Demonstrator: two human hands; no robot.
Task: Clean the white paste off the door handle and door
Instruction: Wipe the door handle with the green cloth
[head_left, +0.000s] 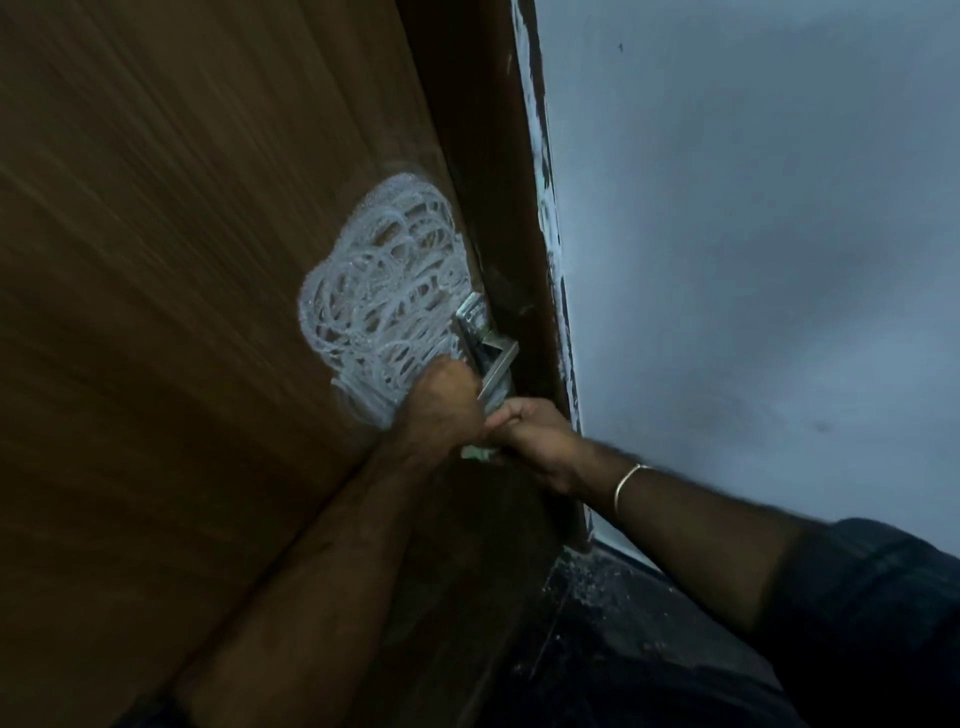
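Against the door (182, 260), my left hand (441, 405) fists by the white paste (384, 296); right hand (535, 441) fingers pinch the door handle (496, 374) (contents hidden): scrubbing risks spreading smears.

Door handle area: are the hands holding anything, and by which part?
The right hand grips the lower end of the metal door handle. The left hand is curled at the white paste; what it holds is hidden.
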